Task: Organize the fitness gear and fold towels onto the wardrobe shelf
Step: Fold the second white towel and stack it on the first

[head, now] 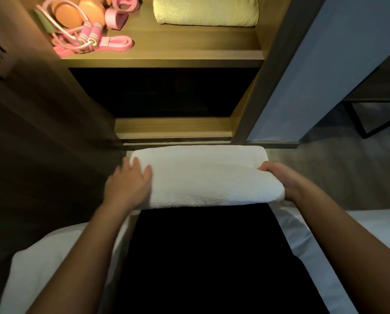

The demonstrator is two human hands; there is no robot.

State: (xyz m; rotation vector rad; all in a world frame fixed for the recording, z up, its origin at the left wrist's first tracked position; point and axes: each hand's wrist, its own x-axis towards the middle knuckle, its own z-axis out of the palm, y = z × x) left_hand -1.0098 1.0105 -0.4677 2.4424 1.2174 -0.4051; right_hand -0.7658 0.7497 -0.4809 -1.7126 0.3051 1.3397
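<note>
A folded white towel (207, 175) lies across my lap in front of the wardrobe. My left hand (128, 182) lies flat with straight fingers on the towel's left end. My right hand (278, 175) grips the towel's right end, fingers curled under its edge. On the lit wardrobe shelf (189, 48) above, a folded pale yellow towel (205, 11) sits at the right. At the shelf's left lie a pink skipping rope (85, 39), pink bands (117, 15) and orange dumbbells (80, 15).
Below the shelf is a dark compartment (167, 91) with a wooden ledge (173, 130). The wardrobe's open door (325, 69) stands at the right. White bedding (44, 268) lies on both sides of my dark lap. A dark metal-framed table (375, 105) stands at the far right.
</note>
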